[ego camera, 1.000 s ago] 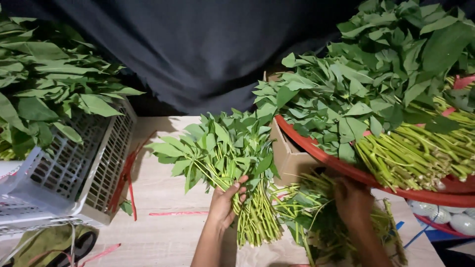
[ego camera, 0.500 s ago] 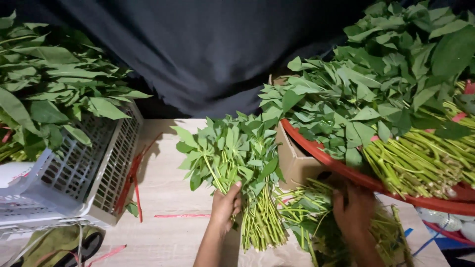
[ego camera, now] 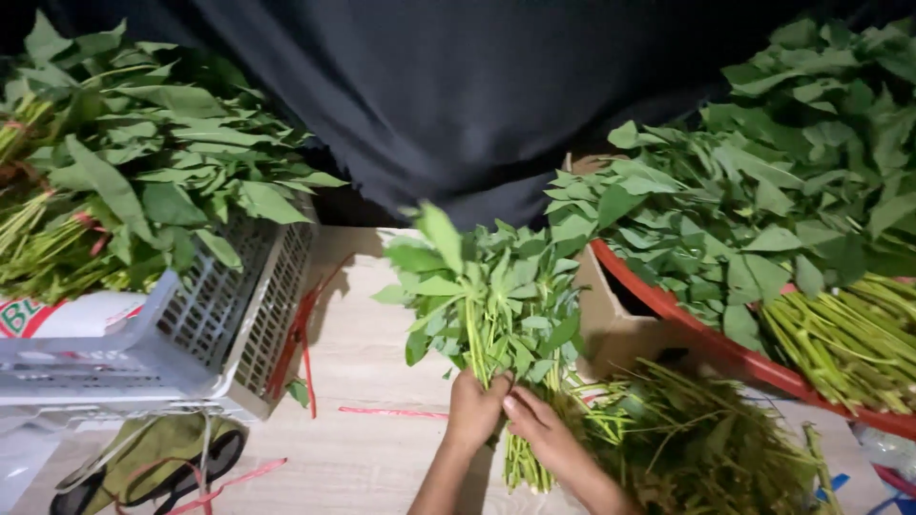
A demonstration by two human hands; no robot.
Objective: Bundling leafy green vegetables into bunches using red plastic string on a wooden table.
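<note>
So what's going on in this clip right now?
A person is handling leafy greens at a wooden table. Both hands grip one bunch around its stems: the left hand wraps them from the left, the right hand presses in beside it. The leaves point away from the person. A red tray piled with more greens sits to the right, a grey crate with greens to the left, and loose trimmings lie beside the right hand.

light: dim, from above | background: dark | focus: slightly soft | shadows: soft

Bare forearms, no sleeves, no gloves
</note>
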